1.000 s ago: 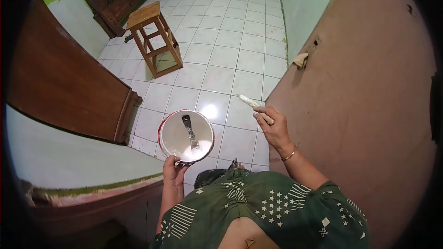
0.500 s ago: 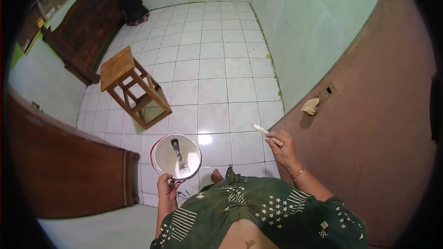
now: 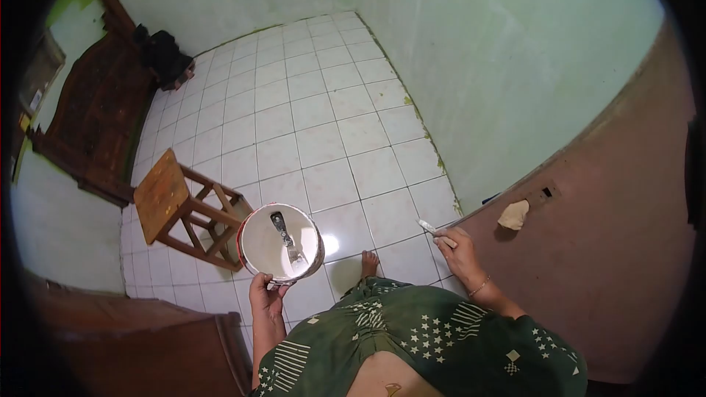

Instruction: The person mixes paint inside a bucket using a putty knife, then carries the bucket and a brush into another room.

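Observation:
My left hand (image 3: pixel 268 294) grips the near rim of a round white bucket (image 3: pixel 257 242), its thumb over the edge. Inside the bucket, a putty knife (image 3: pixel 282 231) with a dark handle leans, its blade down in white material. My right hand (image 3: pixel 460 254) is closed around a white-smeared stick-like tool (image 3: pixel 426 227), whose tip points up and to the left. Just behind the bucket, on its left, is a wooden stool (image 3: pixel 163 195).
A pinkish-brown door (image 3: pixel 588 272) with a cloth-like wad (image 3: pixel 513 215) near its latch hole is at right. At far left, a person in dark clothes (image 3: pixel 166 57) crouches by a carved wooden headboard (image 3: pixel 99 103). Brown furniture (image 3: pixel 162 353) is at lower left; white floor tiles (image 3: pixel 323 117) lie ahead.
The view has turned toward the right and forward. The stool and headboard now appear lower and further left, and my bare foot shows. Both hands keep their holds.

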A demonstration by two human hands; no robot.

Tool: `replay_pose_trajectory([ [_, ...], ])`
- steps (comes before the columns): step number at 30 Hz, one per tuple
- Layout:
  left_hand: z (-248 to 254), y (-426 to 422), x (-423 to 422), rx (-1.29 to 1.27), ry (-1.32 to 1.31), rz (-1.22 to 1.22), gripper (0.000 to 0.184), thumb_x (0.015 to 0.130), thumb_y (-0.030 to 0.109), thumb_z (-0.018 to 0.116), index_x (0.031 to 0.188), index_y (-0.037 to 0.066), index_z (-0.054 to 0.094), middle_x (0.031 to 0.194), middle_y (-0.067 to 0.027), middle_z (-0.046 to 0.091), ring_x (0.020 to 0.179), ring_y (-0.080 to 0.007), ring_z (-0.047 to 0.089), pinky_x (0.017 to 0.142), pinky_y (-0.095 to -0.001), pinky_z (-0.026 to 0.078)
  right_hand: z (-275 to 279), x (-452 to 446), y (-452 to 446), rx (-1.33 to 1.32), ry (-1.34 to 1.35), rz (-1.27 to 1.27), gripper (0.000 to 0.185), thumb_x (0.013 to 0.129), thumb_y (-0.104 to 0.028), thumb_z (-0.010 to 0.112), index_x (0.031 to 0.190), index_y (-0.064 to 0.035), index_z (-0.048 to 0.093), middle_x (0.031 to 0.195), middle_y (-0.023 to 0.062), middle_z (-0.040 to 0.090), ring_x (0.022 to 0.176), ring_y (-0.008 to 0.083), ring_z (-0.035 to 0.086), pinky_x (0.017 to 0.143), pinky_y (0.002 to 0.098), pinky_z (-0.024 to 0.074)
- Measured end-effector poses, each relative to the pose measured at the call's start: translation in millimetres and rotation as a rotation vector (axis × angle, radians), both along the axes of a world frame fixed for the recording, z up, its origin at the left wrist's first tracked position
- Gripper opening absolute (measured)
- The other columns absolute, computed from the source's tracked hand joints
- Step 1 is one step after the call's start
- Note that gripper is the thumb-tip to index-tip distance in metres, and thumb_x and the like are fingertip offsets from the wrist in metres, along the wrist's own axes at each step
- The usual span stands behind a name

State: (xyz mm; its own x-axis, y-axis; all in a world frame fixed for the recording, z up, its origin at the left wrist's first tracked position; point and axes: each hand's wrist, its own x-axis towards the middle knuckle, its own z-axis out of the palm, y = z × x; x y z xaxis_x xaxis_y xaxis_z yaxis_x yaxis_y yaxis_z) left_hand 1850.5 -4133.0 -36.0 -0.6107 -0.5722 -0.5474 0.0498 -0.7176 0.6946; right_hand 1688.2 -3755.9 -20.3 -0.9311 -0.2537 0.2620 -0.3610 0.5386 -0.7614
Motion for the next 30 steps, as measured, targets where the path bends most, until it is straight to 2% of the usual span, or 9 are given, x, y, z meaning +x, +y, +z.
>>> replay_pose_trajectory([
  [4, 3, -45, -40, -0.005, -0.058, 0.005, 0.021, 0.067, 0.01, 0.053, 0.087, 0.007, 0.054, 0.092, -0.0051, 0.053, 0.087, -0.0245, 0.051, 0.068, -0.0465, 0.05, 6, -52, -46, 0.002, -0.059, 0.016, 0.016, 0.075, -0.01, 0.063, 0.089, -0.0031, 0.063, 0.077, 0.0145, 0.055, 0.069, 0.0299, 0.053, 0.063, 0.0348, 0.043],
  [8, 21, -70, -71, -0.057, -0.083, 0.051, 0.019, 0.066, 0.01, 0.053, 0.085, 0.011, 0.054, 0.089, -0.0036, 0.053, 0.084, -0.0226, 0.052, 0.068, -0.0454, 0.049, 28, -116, -98, 0.012, -0.056, 0.128, 0.015, 0.076, -0.007, 0.063, 0.09, -0.0025, 0.062, 0.075, 0.0132, 0.054, 0.069, 0.0272, 0.054, 0.064, 0.0328, 0.0433],
  [15, 22, -141, -133, -0.039, -0.092, 0.063, 0.022, 0.066, 0.01, 0.052, 0.088, 0.007, 0.055, 0.088, -0.0049, 0.054, 0.082, -0.0219, 0.053, 0.069, -0.046, 0.051, 40, -199, -173, -0.042, 0.022, 0.196, 0.017, 0.077, -0.009, 0.062, 0.093, -0.0036, 0.06, 0.075, 0.0134, 0.052, 0.067, 0.0288, 0.052, 0.061, 0.0356, 0.0422],
  [16, 43, -148, -153, -0.053, -0.129, 0.08, 0.019, 0.068, 0.01, 0.051, 0.086, 0.008, 0.054, 0.08, -0.0031, 0.054, 0.073, -0.0172, 0.053, 0.066, -0.0449, 0.052, 43, -207, -187, -0.033, 0.038, 0.185, 0.017, 0.077, -0.01, 0.062, 0.092, -0.0037, 0.06, 0.075, 0.0132, 0.052, 0.067, 0.0288, 0.051, 0.06, 0.0358, 0.0422],
  [19, 27, -191, -194, -0.069, -0.128, 0.001, 0.017, 0.069, 0.011, 0.05, 0.085, 0.008, 0.054, 0.073, -0.0011, 0.052, 0.067, -0.0166, 0.052, 0.063, -0.0432, 0.052, 24, -229, -204, -0.017, 0.053, 0.114, 0.016, 0.076, -0.011, 0.063, 0.091, -0.0042, 0.06, 0.075, 0.0126, 0.052, 0.067, 0.0288, 0.051, 0.06, 0.0364, 0.0422],
  [21, 5, -229, -226, -0.005, -0.104, -0.095, 0.024, 0.071, 0.012, 0.05, 0.094, 0.005, 0.053, 0.083, -0.0047, 0.051, 0.072, -0.0215, 0.053, 0.062, -0.0398, 0.052, 18, -248, -209, 0.014, 0.038, 0.031, 0.016, 0.076, -0.011, 0.063, 0.09, -0.0048, 0.06, 0.075, 0.0122, 0.052, 0.067, 0.0288, 0.051, 0.06, 0.0367, 0.0423],
  [23, 22, -245, -272, -0.04, -0.218, -0.081, 0.026, 0.07, 0.011, 0.051, 0.095, 0.005, 0.052, 0.087, -0.0065, 0.051, 0.075, -0.0212, 0.053, 0.061, -0.039, 0.052, 24, -263, -221, 0.078, -0.045, -0.088, 0.016, 0.075, -0.01, 0.064, 0.09, -0.0054, 0.061, 0.076, 0.0122, 0.052, 0.068, 0.0287, 0.052, 0.061, 0.0367, 0.0426],
  [26, 28, -279, -333, -0.058, -0.13, -0.278, 0.029, 0.068, 0.011, 0.053, 0.096, 0.004, 0.051, 0.088, -0.0077, 0.05, 0.081, -0.0247, 0.052, 0.06, -0.0389, 0.052, 33, -290, -240, 0.072, -0.101, -0.213, 0.016, 0.074, -0.009, 0.064, 0.09, -0.006, 0.061, 0.075, 0.0122, 0.053, 0.069, 0.0287, 0.052, 0.062, 0.0369, 0.043],
  [30, 26, -315, -416, -0.096, -0.184, -0.36, 0.035, 0.065, 0.011, 0.055, 0.099, 0.002, 0.049, 0.098, -0.0116, 0.05, 0.086, -0.0309, 0.051, 0.062, -0.0403, 0.052, 29, -318, -254, 0.055, -0.113, -0.341, 0.015, 0.075, -0.012, 0.063, 0.089, -0.0064, 0.062, 0.076, 0.0122, 0.053, 0.07, 0.0285, 0.053, 0.064, 0.0374, 0.0434],
])
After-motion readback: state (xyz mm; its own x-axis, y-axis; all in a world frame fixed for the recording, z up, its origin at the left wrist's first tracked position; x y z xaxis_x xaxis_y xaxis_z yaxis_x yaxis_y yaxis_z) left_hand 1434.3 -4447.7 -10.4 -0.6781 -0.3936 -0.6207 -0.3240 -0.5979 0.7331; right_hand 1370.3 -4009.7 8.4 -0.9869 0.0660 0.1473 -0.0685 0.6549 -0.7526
